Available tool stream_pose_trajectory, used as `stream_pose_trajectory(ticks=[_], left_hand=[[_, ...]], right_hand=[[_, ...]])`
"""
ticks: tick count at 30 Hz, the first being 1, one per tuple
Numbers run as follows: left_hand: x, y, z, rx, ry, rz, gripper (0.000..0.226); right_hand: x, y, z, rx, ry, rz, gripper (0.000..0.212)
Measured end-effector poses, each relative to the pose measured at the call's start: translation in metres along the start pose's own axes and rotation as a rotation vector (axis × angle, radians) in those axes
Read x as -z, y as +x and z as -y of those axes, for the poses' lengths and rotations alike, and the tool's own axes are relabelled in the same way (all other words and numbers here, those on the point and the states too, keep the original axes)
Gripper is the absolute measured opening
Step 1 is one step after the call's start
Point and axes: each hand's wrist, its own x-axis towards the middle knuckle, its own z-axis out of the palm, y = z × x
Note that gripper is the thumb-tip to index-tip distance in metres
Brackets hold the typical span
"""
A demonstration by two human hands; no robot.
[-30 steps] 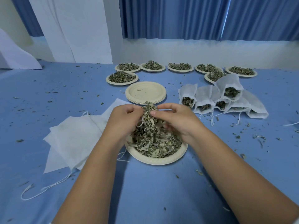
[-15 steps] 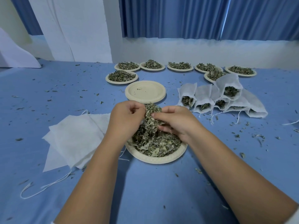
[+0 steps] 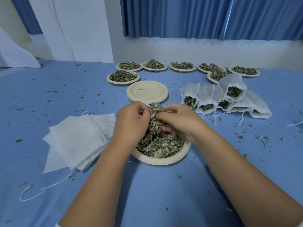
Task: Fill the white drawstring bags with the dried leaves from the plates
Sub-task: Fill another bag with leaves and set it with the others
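Surface [image 3: 147, 190]: blue cloth, carried everything.

Empty bags [image 3: 77, 140]: flat white pile just left of the working plate, near the left hand. Judged placed there so a fresh one could be taken without reaching across.

Filled bags [image 3: 229, 99]: cluster to the right and behind, mouths open toward the camera, leaves showing inside, strings undrawn. Judged parked on the side away from the empties to keep done and undone apart.

Full plates [image 3: 154, 66]: row at the back edge, each heaped, well apart from the hands. These were the stock waiting.

Empty plates [image 3: 147, 93]: nested stack between the row and the working plate; judged the discards of portions already bagged.

Working plate [image 3: 165, 159]: nearest the body, under both hands, so spilled leaf would fall back on it.

Dried leaves [image 3: 160, 145]: most of this portion lay on the plate; a tuft stood raised between the hands.

Left hand [image 3: 131, 123]: fingers curled, gripping a white corner at the fingertips.

Right hand [image 3: 182, 122]: fingers curled, pinching the raised tuft.

Current bag [image 3: 146, 104]: only that corner showed; the rest was hidden behind hand and leaves. Judged held by its mouth while the right hand stuffed.

Loose crumbs [image 3: 262, 138]: scattered across the cloth, losses from handling.
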Motion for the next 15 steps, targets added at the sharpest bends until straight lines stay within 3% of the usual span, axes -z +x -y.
stream_pose_trajectory(ticks=[5, 10, 15], left_hand=[[-0.0012, 0.0016, 0.0027, 0.040, -0.008, -0.022, 0.014], [-0.0014, 0.0036, 0.0045, 0.114, -0.038, -0.050, 0.014], [-0.0024, 0.0050, 0.0041, 0.170, -0.090, -0.005, 0.016]], right_hand=[[0.0013, -0.0067, 0.0066, 0.118, -0.059, -0.032, 0.003], [-0.0012, -0.0091, 0.0016, 0.350, -0.249, -0.078, 0.006], [-0.0024, -0.0080, -0.0014, 0.411, -0.462, -0.042, 0.014]])
